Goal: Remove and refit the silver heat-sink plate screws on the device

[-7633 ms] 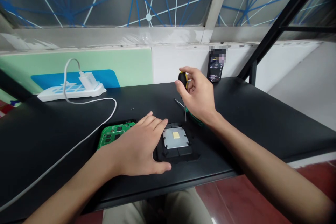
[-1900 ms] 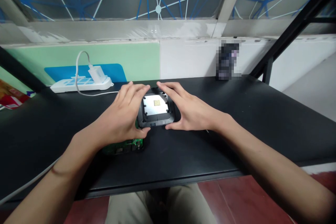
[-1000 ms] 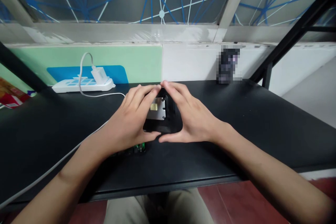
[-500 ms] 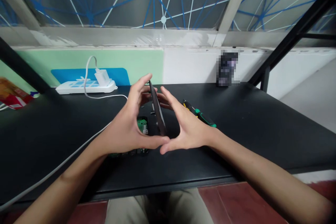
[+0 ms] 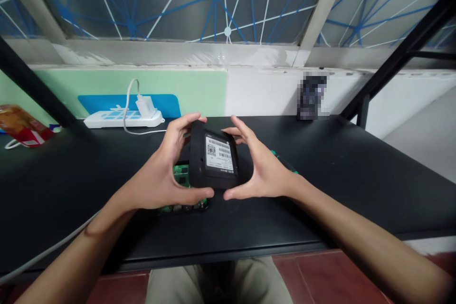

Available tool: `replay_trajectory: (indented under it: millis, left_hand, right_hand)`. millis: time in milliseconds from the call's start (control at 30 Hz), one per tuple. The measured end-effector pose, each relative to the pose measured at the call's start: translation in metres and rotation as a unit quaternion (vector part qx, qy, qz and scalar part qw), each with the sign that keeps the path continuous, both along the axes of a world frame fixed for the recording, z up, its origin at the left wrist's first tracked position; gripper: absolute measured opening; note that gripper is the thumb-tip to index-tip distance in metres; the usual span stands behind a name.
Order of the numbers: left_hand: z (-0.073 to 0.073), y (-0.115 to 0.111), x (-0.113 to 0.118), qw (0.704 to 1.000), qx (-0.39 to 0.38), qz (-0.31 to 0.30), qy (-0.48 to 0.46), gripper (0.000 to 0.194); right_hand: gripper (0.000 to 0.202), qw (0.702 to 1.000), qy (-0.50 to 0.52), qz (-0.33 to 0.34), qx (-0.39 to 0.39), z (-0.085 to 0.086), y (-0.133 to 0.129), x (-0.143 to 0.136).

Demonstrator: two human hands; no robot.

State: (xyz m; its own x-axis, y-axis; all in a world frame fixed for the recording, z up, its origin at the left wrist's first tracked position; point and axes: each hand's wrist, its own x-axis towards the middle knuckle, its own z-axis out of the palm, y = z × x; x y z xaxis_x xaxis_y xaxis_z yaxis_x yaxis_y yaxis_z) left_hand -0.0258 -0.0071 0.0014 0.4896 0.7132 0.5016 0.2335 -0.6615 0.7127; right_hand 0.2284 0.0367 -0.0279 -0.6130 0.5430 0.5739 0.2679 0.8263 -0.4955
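Turned over since half a second ago, when it stood edge-on to the camera, the black device cover (image 5: 200,161) now presents its outer face, with a white printed label (image 5: 220,156) bearing a QR code. It is held tilted above the tabletop (image 5: 356,180), between both hands. The left hand (image 5: 162,171) grips its left side, thumb along the lower edge and fingers around the top. The right hand (image 5: 261,164) curves about the right side, thumb below and fingers near the upper corner; how firmly it presses cannot be told.

Partly hidden behind the cover and left hand, a green circuit board (image 5: 181,174) lies on the tabletop. Past the right wrist shows part of a green-and-black screwdriver handle (image 5: 286,162). Toward the back left sits a white power strip (image 5: 101,119) with a charger (image 5: 145,106) plugged in and a white cable (image 5: 142,133) looping from it. A phone (image 5: 310,97), pixelated, leans on the wall; a red-and-orange packet (image 5: 24,126) lies far left.
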Motion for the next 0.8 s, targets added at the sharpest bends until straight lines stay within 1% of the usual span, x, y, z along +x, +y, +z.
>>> replay_trajectory:
  millis: [67,133,200,300,367,533,667,733,800]
  left_hand:
    - [-0.002,-0.001,-0.011,1.000,-0.007,0.008,0.028,0.109]
    - [-0.004,-0.001,-0.021,0.997,0.001,0.039,0.072,0.107]
    - [-0.004,-0.002,-0.031,0.991,0.007,0.060,0.123,0.110]
    - [-0.003,-0.004,-0.040,0.976,-0.029,0.073,0.202,0.113]
    - [-0.001,-0.005,-0.044,0.968,-0.047,0.080,0.233,0.115]
    - [0.004,-0.008,-0.055,0.947,-0.094,0.093,0.292,0.117]
    - [0.003,-0.008,-0.070,0.938,-0.073,0.105,0.321,0.112]
    - [0.001,-0.006,-0.076,0.935,-0.058,0.102,0.334,0.114]
    - [-0.001,-0.006,-0.080,0.930,-0.059,0.100,0.349,0.114]
  right_hand:
    - [0.142,1.000,-0.015,-0.012,0.001,0.001,-0.002,-0.001]
    - [0.140,0.999,-0.032,-0.023,-0.010,0.001,-0.004,-0.004]
    - [0.139,0.998,-0.050,-0.029,-0.025,0.000,-0.007,-0.009]
    - [0.139,0.996,-0.078,-0.034,-0.040,-0.002,-0.010,-0.017]
    - [0.140,0.994,-0.094,-0.039,-0.050,-0.002,-0.012,-0.022]
    - [0.146,0.986,-0.130,-0.039,-0.092,0.000,-0.017,-0.039]
    - [0.148,0.984,-0.138,-0.031,-0.107,0.000,-0.020,-0.050]
    - [0.149,0.983,-0.142,-0.027,-0.113,0.000,-0.021,-0.053]
    - [0.150,0.982,-0.151,-0.025,-0.115,0.000,-0.022,-0.055]
